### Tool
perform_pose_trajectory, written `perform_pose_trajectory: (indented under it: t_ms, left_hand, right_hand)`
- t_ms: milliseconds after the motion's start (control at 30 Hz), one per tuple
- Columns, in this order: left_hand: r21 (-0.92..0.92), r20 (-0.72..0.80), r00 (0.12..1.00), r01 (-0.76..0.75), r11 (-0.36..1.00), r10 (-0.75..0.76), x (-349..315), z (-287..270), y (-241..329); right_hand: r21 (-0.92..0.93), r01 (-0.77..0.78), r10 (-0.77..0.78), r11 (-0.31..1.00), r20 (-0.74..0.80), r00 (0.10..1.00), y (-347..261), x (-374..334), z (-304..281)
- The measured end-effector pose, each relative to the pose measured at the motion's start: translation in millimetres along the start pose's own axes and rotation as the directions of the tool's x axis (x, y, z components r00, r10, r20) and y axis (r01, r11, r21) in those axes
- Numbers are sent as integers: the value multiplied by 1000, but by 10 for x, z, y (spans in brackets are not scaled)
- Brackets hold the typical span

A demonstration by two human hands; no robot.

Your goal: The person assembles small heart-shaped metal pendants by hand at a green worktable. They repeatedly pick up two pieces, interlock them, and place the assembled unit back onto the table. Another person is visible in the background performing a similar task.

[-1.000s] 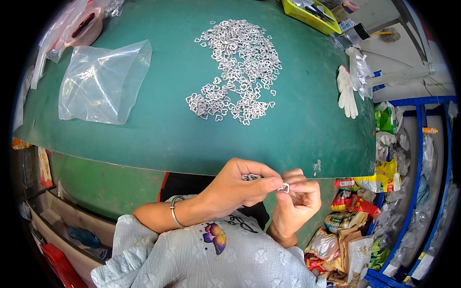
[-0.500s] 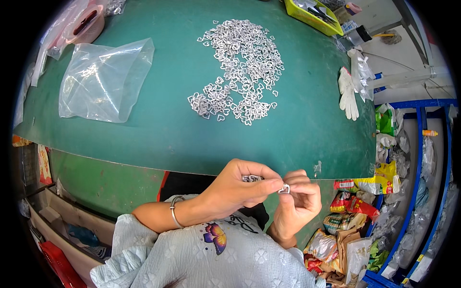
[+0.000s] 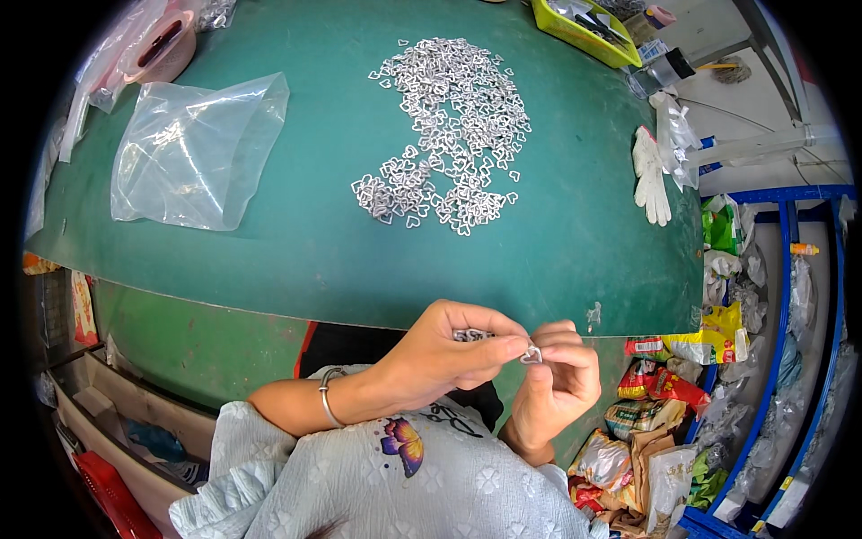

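Observation:
Just off the near edge of the green table, my left hand (image 3: 458,350) is closed, with several small silver heart-shaped metal rings (image 3: 469,335) gathered in its curled fingers. Between its thumb and fingertip it pinches one heart-shaped ring (image 3: 532,355). My right hand (image 3: 558,377) meets it there, fingers and thumb closed on the same ring. The fingers cover part of that ring. Beyond the hands, a large loose pile of the same heart rings (image 3: 467,99) lies on the table (image 3: 314,260), with smaller clumps at its near side.
A clear plastic bag (image 3: 193,153) lies flat at the left, near a pink basket (image 3: 162,49). A yellow-green tray (image 3: 584,36) with tools stands at the far right. A white glove (image 3: 650,175) rests by the right edge. Blue shelving (image 3: 772,359) and packets stand beyond.
The ring between my hands has turned slightly. Both hands stay in nearly the same place, and the pile has not visibly changed.

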State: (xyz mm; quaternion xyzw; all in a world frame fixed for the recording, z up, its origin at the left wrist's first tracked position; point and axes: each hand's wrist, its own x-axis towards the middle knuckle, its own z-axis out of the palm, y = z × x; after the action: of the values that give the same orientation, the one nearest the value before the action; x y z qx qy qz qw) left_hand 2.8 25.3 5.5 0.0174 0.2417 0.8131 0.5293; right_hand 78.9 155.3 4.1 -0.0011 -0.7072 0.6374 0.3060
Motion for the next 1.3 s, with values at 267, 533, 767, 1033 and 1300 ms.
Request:
perform_pose_trajectory:
  t_ms: [267, 533, 767, 1033, 1300]
  left_hand:
    - [74, -27, 999, -19, 997, 21, -8, 4, 4]
    - [96, -14, 1000, -22, 995, 23, -15, -15, -6]
    - [49, -14, 1000, -6, 999, 6, -2, -27, -20]
    - [38, -28, 1000, 16, 999, -15, 9, -35, -29]
    - [100, -186, 976, -96, 990, 114, 145, -141, -96]
  right_hand:
    - [12, -25, 25, 1000, -5, 1000, 4, -10, 8]
    - [218, -168, 173, 961, -2, 985, 6, 20, 45]
    - [333, -270, 280, 904, 20, 960, 16, 30, 55]
    - [357, -297, 310, 886, 22, 951, 34, 25, 45]
    - [67, -299, 300, 952, -4, 954, 192, 122, -42]
